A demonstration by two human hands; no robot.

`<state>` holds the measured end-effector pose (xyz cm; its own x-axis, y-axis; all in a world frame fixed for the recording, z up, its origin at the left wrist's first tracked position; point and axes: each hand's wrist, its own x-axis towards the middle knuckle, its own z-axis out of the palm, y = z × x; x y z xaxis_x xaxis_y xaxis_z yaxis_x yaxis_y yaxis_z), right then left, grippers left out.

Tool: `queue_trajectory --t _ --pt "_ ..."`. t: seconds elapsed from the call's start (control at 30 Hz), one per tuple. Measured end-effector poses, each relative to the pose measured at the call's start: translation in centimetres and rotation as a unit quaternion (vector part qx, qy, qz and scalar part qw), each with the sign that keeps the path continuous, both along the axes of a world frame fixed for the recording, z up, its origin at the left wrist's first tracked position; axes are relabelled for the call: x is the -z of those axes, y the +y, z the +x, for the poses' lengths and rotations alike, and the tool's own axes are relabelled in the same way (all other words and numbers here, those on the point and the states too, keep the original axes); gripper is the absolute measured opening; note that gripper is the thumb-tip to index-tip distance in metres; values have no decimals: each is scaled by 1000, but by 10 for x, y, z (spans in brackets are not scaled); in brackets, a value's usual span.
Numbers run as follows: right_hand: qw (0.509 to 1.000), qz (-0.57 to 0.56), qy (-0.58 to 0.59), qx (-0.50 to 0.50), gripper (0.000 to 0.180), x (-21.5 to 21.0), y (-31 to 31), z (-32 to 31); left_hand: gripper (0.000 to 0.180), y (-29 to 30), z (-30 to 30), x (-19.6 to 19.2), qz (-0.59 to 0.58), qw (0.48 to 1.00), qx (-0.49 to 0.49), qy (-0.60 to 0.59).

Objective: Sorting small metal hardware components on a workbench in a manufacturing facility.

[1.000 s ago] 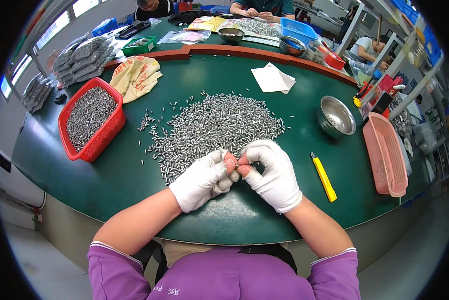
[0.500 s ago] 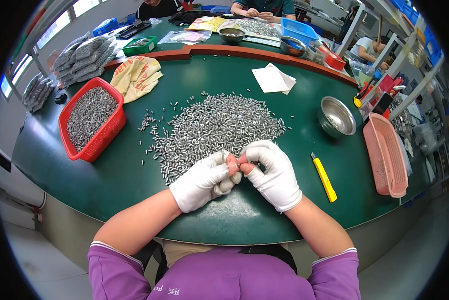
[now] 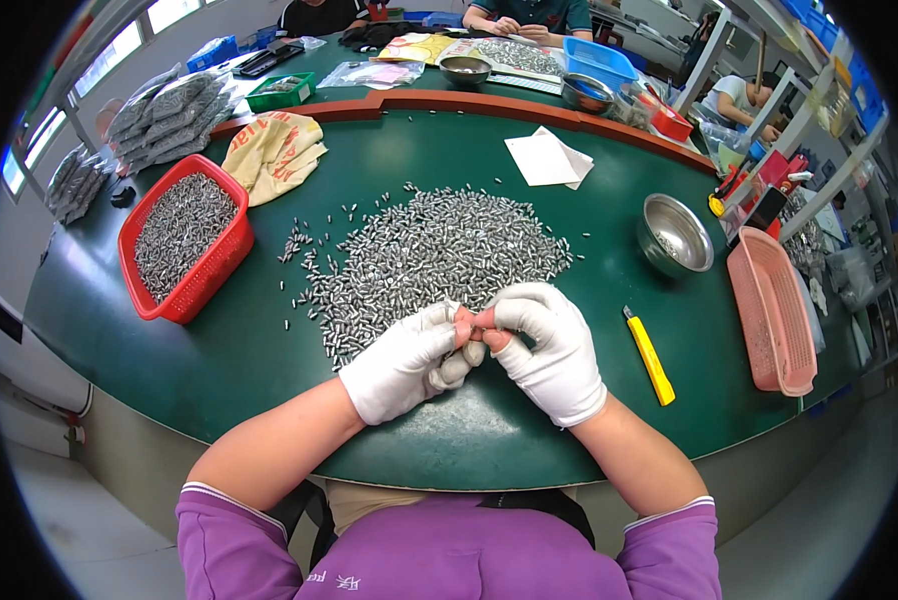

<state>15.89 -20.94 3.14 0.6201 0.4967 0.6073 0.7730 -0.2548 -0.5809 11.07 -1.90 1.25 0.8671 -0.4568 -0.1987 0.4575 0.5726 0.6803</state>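
A broad heap of small silvery metal cylinders (image 3: 449, 240) lies across the middle of the green table (image 3: 269, 385). At its near edge my two hands meet, both in white gloves with bare thumb and fingertips. My left hand (image 3: 404, 360) is closed, thumb against fingers, and my right hand (image 3: 544, 350) pinches right beside it. Whatever lies between the fingertips is small and mostly covered, so its kind cannot be made out. To the right of my right hand rests a yellow box cutter (image 3: 650, 358).
At left stands a red basket (image 3: 231, 262) of metal pieces beside a beige cloth bag (image 3: 274, 155). White papers (image 3: 549, 158), a steel bowl (image 3: 676, 235) and a pink basket (image 3: 769, 315) lie to the right. A red-brown ledge (image 3: 449, 101) crosses behind; people sit beyond.
Both hands stay in nearly the same place. The fingers of my right hand have shifted slightly at the pinch; the things on the table look unmoved.
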Motion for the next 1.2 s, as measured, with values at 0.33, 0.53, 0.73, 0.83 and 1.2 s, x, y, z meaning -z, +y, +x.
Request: queue_trajectory --t 0.33,0.53,0.73,0.83,1.2 --pt "999 -14 -16 29 17 3 -1 4 12 -2 1 -1 -19 1000 -12 -16" --pt "992 -56 -39 104 13 9 -3 12 12 2 5 4 -50 996 -65 -41" --pt "977 -174 -52 109 10 15 -3 9 16 4 6 5 -58 995 -64 -40" --pt "973 -184 -66 119 11 15 -3 9 17 5 6 6 -64 996 -48 -35" --pt "968 -209 -72 116 13 19 2 11 12 2 4 6 -88 994 -42 -44"
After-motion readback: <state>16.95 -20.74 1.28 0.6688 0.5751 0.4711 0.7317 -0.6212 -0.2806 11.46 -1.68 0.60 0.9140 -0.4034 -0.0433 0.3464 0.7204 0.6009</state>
